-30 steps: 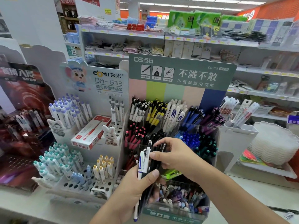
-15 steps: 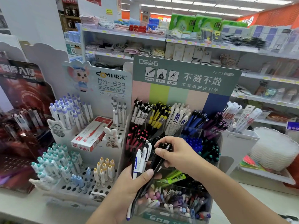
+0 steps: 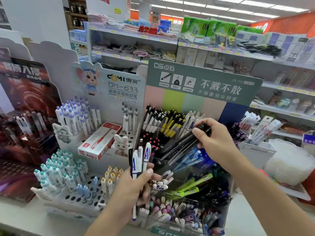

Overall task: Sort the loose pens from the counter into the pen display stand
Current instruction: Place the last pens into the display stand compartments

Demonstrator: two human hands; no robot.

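Note:
My left hand point(image 3: 134, 186) grips a bunch of white and black pens point(image 3: 140, 159), upright, in front of the pen display stand point(image 3: 201, 86). My right hand point(image 3: 214, 137) pinches a few black pens point(image 3: 180, 145) by their upper ends. These black pens slant down and left over the stand's middle tier, their lower tips near the black and blue compartments. The stand's clear tiers hold several groups of pens sorted by colour: white, yellow, black, blue, green, purple.
A white DOMI pen stand point(image 3: 122, 82) with a red-and-white pen box point(image 3: 100, 140) sits at the left. A dark red display point(image 3: 25, 92) is further left. A stack of white plates point(image 3: 289, 164) and a white box of refills point(image 3: 257, 150) stand on the right.
My right hand has pulled a few black pens out of the left hand's bunch and carried them up and right over the stand. The left hand keeps the rest.

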